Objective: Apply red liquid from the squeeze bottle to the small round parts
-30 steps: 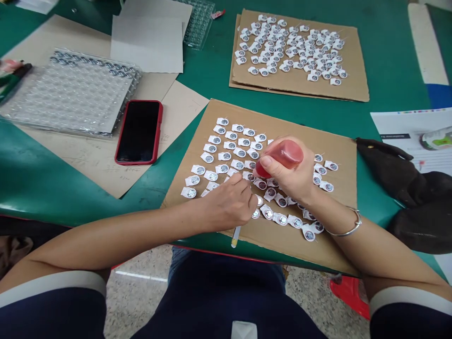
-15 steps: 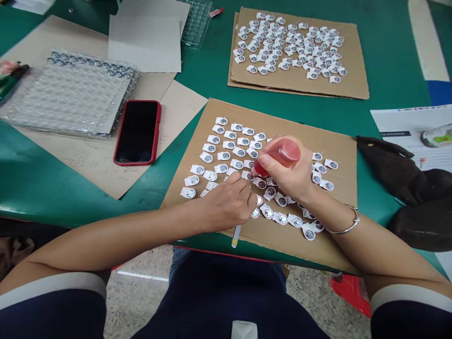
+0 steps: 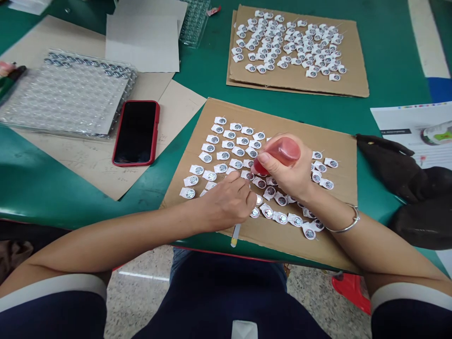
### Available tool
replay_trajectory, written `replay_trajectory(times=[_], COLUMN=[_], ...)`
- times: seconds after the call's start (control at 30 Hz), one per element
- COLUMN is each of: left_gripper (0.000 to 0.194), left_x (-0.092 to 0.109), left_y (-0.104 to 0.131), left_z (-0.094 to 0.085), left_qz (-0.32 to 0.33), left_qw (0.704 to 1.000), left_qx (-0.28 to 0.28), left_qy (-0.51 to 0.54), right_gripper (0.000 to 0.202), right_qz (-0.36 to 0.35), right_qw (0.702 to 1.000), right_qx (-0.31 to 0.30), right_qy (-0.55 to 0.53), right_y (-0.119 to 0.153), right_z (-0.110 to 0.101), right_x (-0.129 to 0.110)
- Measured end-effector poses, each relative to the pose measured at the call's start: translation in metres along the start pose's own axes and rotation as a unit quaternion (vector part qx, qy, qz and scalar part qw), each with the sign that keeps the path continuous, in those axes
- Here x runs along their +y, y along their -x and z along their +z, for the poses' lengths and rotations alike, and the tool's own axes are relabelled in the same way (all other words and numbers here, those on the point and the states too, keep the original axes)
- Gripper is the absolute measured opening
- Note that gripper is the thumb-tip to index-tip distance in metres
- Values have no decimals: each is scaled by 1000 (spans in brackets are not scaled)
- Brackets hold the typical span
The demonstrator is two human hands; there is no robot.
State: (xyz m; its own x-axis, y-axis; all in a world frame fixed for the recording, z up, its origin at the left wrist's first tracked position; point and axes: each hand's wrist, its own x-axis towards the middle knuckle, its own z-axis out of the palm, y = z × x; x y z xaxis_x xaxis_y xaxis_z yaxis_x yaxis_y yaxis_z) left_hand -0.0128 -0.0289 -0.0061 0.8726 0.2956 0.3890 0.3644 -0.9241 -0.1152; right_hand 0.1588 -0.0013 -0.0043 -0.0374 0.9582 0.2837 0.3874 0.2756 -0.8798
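My right hand (image 3: 298,172) is wrapped round a translucent red squeeze bottle (image 3: 284,150), its narrow end tilted down to the left over the cardboard. Close beside it, my left hand (image 3: 231,200) is closed, fingertips turned down; what they pinch, if anything, is hidden. A thin pale stick with a yellow end (image 3: 234,238) pokes out below the left hand; whether it is held I cannot tell. Both hands are above a brown cardboard sheet (image 3: 339,202) bearing rows of small round silver parts on white tabs (image 3: 220,168). The hands hide some of these parts.
Another cardboard stack (image 3: 353,56) with many similar parts lies at the back. To the left are a red-cased phone (image 3: 136,133), a clear bubbled plastic tray (image 3: 81,99) and grey card sheets (image 3: 143,44). A dark cloth-like item (image 3: 399,169) and a printed sheet (image 3: 391,120) lie right.
The view has shifted very slightly. Both hands and the red bottle stay in nearly the same place over the cardboard.
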Motion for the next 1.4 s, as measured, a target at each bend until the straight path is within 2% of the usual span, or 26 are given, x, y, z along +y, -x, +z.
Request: replay_trajectory(times=[0.43,1.13,1.3,1.4], left_gripper=[21,28,24,15], left_x=[-4,-10,-13,-19], left_y=[0,0,5,8], left_z=[-2,-4,0,3], left_qz=[-13,-56,-66,-97], left_qw=[999,992,989,976], left_qx=[-20,-36,-36,-22], left_qy=[34,106,127,191], right_gripper=[24,27,25,25], right_qz=[-31,-65,-73,-75], right_qw=[999,997,996,996], right_qx=[20,-1,-1,12], right_qy=[25,52,43,38], right_y=[-3,-2,-1,-1], right_z=[-3,-7,-6,-7], right_x=[-2,0,0,2])
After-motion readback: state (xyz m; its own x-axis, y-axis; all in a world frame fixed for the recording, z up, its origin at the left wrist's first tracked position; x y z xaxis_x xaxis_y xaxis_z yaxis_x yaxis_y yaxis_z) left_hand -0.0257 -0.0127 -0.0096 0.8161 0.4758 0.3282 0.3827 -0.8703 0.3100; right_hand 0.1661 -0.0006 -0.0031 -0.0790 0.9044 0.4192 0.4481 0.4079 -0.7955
